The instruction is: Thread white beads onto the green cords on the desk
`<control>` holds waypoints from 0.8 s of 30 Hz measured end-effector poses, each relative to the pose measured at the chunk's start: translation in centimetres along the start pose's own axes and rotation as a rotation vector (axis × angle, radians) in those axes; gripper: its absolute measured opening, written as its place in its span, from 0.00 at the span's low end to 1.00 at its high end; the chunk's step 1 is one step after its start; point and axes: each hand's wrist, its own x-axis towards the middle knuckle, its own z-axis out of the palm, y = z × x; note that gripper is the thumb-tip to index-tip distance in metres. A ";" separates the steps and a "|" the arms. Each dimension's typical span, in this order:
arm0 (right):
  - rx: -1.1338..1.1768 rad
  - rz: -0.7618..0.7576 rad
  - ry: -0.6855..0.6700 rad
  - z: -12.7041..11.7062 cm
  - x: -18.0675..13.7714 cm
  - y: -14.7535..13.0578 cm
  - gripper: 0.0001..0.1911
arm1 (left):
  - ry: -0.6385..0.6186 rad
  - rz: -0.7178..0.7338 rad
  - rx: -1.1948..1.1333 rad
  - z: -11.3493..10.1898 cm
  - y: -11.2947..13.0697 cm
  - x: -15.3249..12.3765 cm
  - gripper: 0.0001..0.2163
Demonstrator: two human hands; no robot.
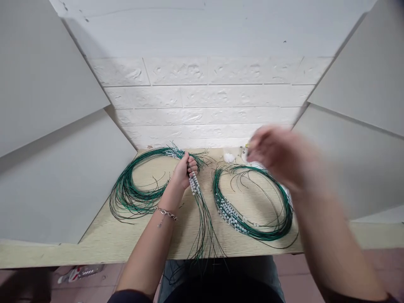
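My left hand (187,169) is closed around a bundle of thin green and dark wires (203,214). Small white bead-like pieces (194,184) sit clustered on the wires just below my fist, and the loose ends hang over the table's front edge. My right hand (271,153) is raised above the right coil, smeared by motion, so what its fingers do is unclear. Under it lies a coil of green wires (285,223) with a row of white beads (232,216). Another green wire coil (126,189) lies to the left, partly behind my left forearm.
A small clear container with white pieces (229,157) stands at the back by the white brick-patterned wall (195,97). Grey panels (63,176) flank the pale wooden table (104,248) on both sides. A plastic bottle (80,272) lies on the floor at left.
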 end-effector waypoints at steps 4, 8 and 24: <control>-0.109 0.290 -0.124 4.1 0.6 6.5 0.14 | -0.013 0.021 0.073 0.1 -0.1 0.1 0.17; -0.040 0.289 -0.127 7.0 1.7 10.9 0.15 | 0.001 0.071 0.225 0.1 -0.6 0.3 0.17; 0.066 0.315 -0.073 7.9 2.3 11.9 0.13 | 0.008 0.116 0.288 0.4 -1.7 0.6 0.20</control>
